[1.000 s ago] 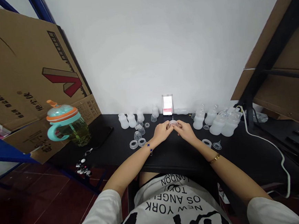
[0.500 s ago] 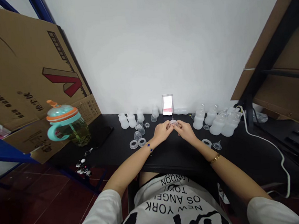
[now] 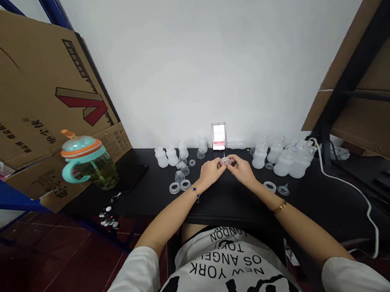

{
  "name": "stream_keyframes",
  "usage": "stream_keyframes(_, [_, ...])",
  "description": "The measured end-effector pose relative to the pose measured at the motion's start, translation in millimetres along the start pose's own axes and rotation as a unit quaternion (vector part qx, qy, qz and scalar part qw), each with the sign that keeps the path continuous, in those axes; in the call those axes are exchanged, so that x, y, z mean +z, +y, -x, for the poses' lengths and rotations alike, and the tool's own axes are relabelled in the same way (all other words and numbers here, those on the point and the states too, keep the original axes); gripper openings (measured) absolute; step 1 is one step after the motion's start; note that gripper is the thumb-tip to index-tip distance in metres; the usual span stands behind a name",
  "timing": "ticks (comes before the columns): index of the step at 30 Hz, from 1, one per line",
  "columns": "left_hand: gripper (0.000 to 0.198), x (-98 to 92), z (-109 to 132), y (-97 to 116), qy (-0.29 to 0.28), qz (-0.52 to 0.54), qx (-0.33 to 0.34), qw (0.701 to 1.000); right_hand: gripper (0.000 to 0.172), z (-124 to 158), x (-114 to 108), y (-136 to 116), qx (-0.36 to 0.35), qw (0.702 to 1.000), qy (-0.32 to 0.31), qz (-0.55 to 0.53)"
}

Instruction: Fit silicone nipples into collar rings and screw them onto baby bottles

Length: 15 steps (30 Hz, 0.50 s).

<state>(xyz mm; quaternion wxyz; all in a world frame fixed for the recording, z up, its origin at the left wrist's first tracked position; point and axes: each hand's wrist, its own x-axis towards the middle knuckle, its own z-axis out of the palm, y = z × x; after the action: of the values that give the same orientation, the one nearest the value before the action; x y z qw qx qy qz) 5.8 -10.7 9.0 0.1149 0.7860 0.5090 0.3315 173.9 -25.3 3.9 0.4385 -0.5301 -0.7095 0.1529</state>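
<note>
The left hand [image 3: 212,171] and right hand [image 3: 242,171] are together, both pinching a small clear bottle teat [image 3: 225,160], its tip upright, neither hand nearer, just before the phone [image 3: 219,136] on the table [image 3: 219,202].

Baby bottles [image 3: 287,162] on the desk [image 3: 233,201], sippy cup [image 3: 88,162] at left, cardboard sheet [image 3: 24,83] behind it

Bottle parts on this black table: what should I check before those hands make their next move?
1. Left hand and right hand both pinch the small clear bottle teat: ok.
2. Teat properly seated: cannot tell, the grip hides it.
3. Frosted bottles right of the hands standing upright, untouched: ok.
4. Phone propped upright behind the hands: ok.
5. White cable lying well right of the hands: ok.
</note>
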Motion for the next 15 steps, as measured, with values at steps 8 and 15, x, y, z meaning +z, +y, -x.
stream_keyframes(8, [0.007, -2.3, 0.0, 1.1, 0.022, 0.035, -0.009, 0.999, 0.012, 0.2, 0.7, 3.7, 0.020, 1.000, 0.011, -0.002])
stream_keyframes(15, [0.018, -3.9, 0.0, 0.6, 0.012, 0.047, 0.010, 0.999, 0.017, -0.7, 2.3, 7.0, 0.028, 0.999, 0.000, -0.036])
